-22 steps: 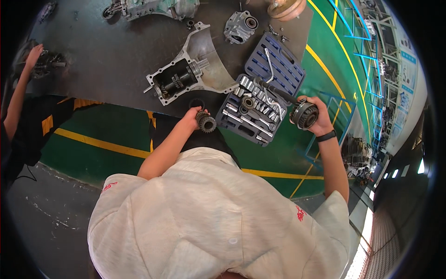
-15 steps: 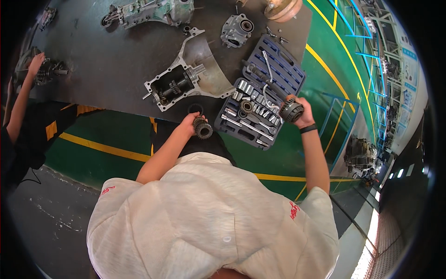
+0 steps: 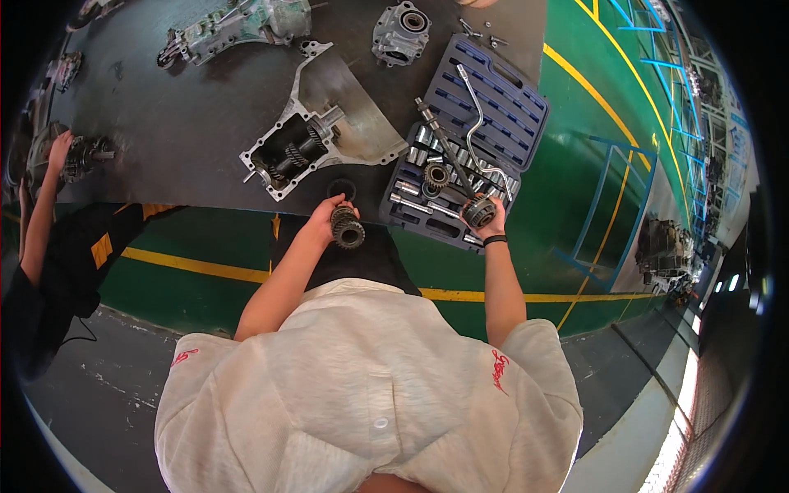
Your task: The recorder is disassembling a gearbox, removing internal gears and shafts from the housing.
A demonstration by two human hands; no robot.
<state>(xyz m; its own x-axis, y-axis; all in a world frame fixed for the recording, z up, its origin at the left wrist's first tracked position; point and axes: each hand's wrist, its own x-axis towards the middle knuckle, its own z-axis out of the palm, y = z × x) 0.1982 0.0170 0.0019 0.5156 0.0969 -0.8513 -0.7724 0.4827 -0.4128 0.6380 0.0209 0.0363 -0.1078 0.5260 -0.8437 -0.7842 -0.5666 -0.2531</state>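
Note:
My left hand (image 3: 322,220) grips a dark stepped gear cluster (image 3: 346,228) at the near edge of the dark table (image 3: 164,140). My right hand (image 3: 486,223) holds a round toothed gear (image 3: 478,212) over the near corner of an open blue socket case (image 3: 468,148). An open aluminium gearbox housing (image 3: 300,152) with gears inside lies just beyond my left hand. A long shaft (image 3: 440,140) and a bent chrome wrench handle (image 3: 475,123) rest across the case, beside a loose gear (image 3: 436,175).
Another gearbox casing (image 3: 238,25) and a round housing (image 3: 400,29) lie farther back on the table. At far left another person's hand (image 3: 59,152) touches a metal part (image 3: 86,152). The floor (image 3: 575,181) is green with yellow lines; blue railings (image 3: 682,57) stand at right.
My right hand has carried its gear leftward over the case's near corner. My left hand still grips the gear cluster at the table edge. The view shifted, so the table appears lower.

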